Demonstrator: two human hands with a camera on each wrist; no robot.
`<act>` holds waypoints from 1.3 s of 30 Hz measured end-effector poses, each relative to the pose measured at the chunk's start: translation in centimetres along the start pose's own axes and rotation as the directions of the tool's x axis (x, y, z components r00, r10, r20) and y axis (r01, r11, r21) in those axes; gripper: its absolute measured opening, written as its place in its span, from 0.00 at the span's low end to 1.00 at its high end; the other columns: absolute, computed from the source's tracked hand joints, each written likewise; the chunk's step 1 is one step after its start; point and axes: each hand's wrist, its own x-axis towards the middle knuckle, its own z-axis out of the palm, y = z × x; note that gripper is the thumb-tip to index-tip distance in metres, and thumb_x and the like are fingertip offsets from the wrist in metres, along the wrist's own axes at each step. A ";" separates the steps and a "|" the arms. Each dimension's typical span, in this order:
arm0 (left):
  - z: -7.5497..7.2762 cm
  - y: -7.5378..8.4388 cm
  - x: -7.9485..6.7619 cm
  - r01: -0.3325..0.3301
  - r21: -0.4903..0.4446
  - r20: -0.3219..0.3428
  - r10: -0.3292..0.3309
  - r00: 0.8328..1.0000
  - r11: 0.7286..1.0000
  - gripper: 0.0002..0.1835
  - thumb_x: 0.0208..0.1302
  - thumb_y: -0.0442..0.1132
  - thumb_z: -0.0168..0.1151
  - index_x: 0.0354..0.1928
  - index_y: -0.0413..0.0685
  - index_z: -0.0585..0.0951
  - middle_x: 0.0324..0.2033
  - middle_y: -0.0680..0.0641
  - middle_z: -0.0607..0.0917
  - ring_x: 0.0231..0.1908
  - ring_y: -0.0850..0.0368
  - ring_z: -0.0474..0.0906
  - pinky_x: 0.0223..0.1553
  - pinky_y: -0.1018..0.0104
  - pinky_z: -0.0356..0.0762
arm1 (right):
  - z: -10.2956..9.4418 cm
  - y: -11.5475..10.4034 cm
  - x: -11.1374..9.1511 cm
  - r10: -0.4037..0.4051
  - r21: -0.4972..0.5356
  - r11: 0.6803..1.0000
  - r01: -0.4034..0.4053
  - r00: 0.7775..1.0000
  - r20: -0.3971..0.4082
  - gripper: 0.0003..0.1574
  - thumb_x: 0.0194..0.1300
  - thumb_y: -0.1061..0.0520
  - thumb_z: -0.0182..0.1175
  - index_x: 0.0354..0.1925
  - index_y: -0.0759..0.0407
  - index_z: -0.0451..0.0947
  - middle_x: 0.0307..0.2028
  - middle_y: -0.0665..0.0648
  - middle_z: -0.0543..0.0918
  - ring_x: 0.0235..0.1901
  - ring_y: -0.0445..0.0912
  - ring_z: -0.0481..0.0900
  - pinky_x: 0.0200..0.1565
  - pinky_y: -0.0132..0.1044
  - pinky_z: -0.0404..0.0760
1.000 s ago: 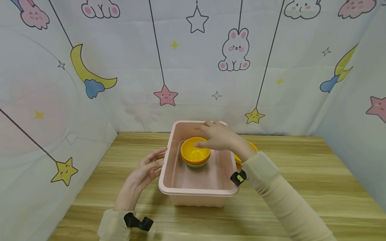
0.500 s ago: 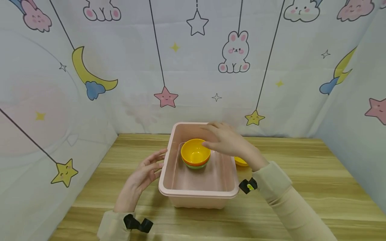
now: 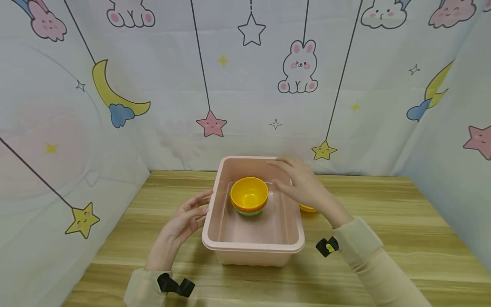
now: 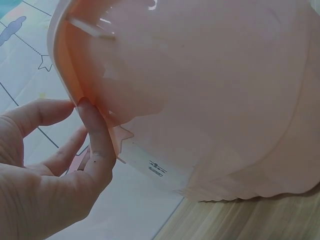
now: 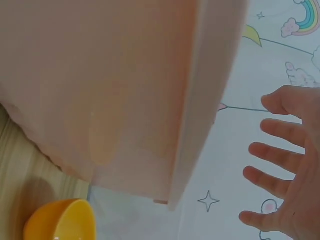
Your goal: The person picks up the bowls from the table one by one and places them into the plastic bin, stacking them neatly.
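A pale pink plastic storage bin [image 3: 253, 246] stands on the table. In it sit nested bowls, a yellow bowl [image 3: 249, 194] uppermost with orange and green ones under it. At the bin's left side my left hand [image 3: 182, 226] holds the rim; in the left wrist view, thumb and finger pinch the rim edge [image 4: 75, 100]. My right hand [image 3: 304, 185] is over the bin's right rim, with spread fingers and nothing held. The right wrist view shows that hand [image 5: 295, 175] apart from the rim. Another yellow bowl [image 5: 60, 222] stands right of the bin, mostly hidden in the head view.
The wood-grain table [image 3: 383, 238] extends around the bin on both sides. A white printed cloth [image 3: 249, 85] hangs close behind the table and at its left and right.
My right hand has drawn back to the right, from above the nested bowls to the bin's right rim. My left hand stays in place, and the bowls in the bin look unmoved.
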 end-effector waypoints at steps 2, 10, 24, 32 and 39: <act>0.0 0.0 0.0 -0.001 -0.004 0.004 0.001 1.000 1.000 0.26 0.67 0.28 0.50 0.67 0.50 0.67 0.53 0.53 0.72 0.50 0.63 0.78 0.50 0.69 0.80 | 0.1 0.4 -0.3 0.009 0.012 1.000 -0.009 1.000 -0.016 0.31 0.68 0.48 0.56 0.68 0.47 0.66 0.67 0.58 0.69 0.67 0.56 0.63 0.67 0.61 0.59; -0.1 0.0 -0.1 -0.008 -0.008 0.014 0.008 1.000 1.000 0.26 0.67 0.29 0.51 0.67 0.50 0.67 0.53 0.54 0.72 0.50 0.63 0.78 0.50 0.70 0.80 | 0.8 1.7 -0.8 0.019 0.044 0.999 -0.015 0.997 -0.081 0.31 0.68 0.48 0.56 0.67 0.50 0.67 0.66 0.59 0.69 0.66 0.56 0.63 0.66 0.61 0.60; -0.1 0.0 0.0 -0.008 0.006 0.019 0.008 1.000 1.000 0.27 0.67 0.29 0.51 0.68 0.49 0.65 0.55 0.52 0.71 0.51 0.62 0.78 0.50 0.69 0.79 | 2.3 4.2 -1.5 0.026 0.136 0.991 0.005 0.972 -0.233 0.31 0.65 0.60 0.58 0.66 0.55 0.68 0.63 0.59 0.71 0.63 0.56 0.66 0.64 0.60 0.64; -0.1 0.0 0.1 -0.004 0.010 0.018 0.004 1.000 1.000 0.27 0.68 0.29 0.50 0.68 0.48 0.64 0.54 0.53 0.71 0.50 0.63 0.78 0.50 0.69 0.79 | 2.6 5.1 -1.6 0.044 0.145 0.989 -0.006 0.965 -0.258 0.30 0.65 0.61 0.58 0.65 0.57 0.69 0.61 0.61 0.72 0.63 0.57 0.66 0.64 0.61 0.62; -0.1 -0.1 0.1 -0.001 0.008 0.010 0.001 1.000 1.000 0.27 0.67 0.29 0.51 0.68 0.48 0.65 0.54 0.53 0.71 0.50 0.63 0.78 0.50 0.69 0.80 | 3.0 6.7 -1.7 0.114 0.230 0.971 -0.060 0.967 -0.229 0.30 0.65 0.61 0.58 0.66 0.57 0.68 0.63 0.62 0.70 0.65 0.60 0.63 0.64 0.64 0.61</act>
